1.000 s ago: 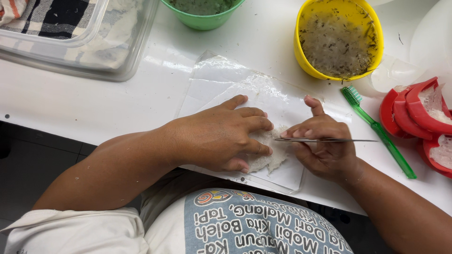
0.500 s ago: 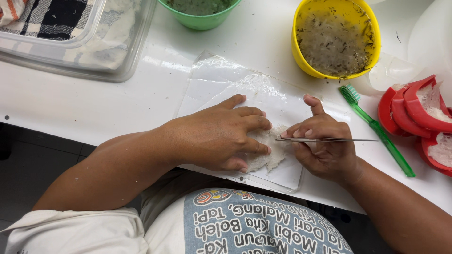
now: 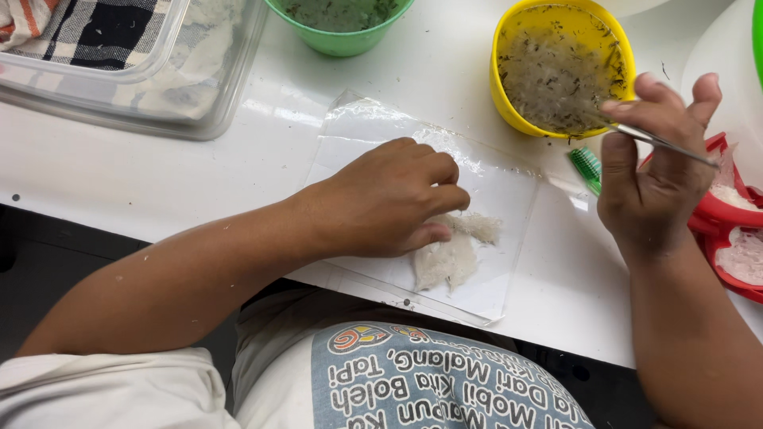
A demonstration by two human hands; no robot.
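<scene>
Picking bits out of the white nest piece, tweezers up by the yellow bowl

Closest in, the left hand (image 3: 389,199) lies flat on the clear plastic sheet (image 3: 509,199), fingers (image 3: 433,234) pressed together and pinning the white nest piece (image 3: 453,254) near the sheet's front edge, which sits just beside the counter (image 3: 159,183) lip, so I'd press straight down and not let it creep toward the drop. The right hand (image 3: 652,191) is raised, fingers (image 3: 616,155) pinching thin metal tweezers (image 3: 660,143) with the tips at the rim of the yellow bowl (image 3: 560,67) of murky water. I'd dip lightly there. Tight on the right: a green brush (image 3: 586,167) and red moulds (image 3: 731,230) crowd that hand. Farther back are a green bowl (image 3: 338,24) and a clear tub (image 3: 159,71); the best open room is left of the sheet
</scene>
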